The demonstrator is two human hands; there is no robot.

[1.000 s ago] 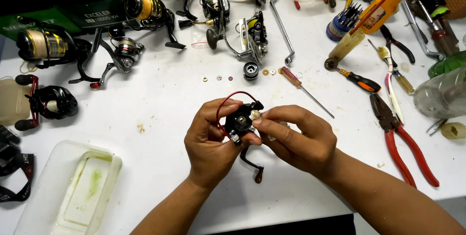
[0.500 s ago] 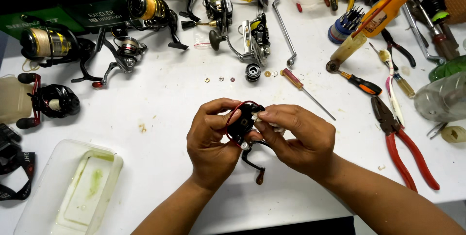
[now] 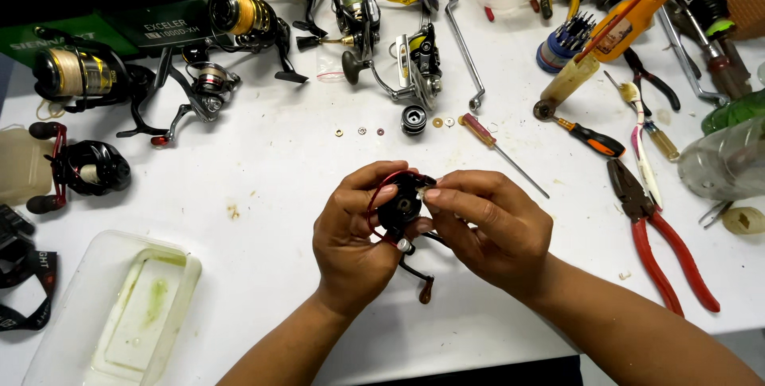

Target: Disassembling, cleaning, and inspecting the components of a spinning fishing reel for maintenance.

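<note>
Both hands grasp the small black reel (image 3: 401, 209): left hand (image 3: 351, 239) cradles it, right hand (image 3: 490, 231) pinches its side. Reassembly looks unfinished (washers (image 3: 360, 130) and a spool part (image 3: 413, 119) lie beyond the grip).

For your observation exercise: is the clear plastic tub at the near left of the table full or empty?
Nearly empty: the clear plastic tub holds only a green smear on its bottom; nothing else lies inside.
</note>
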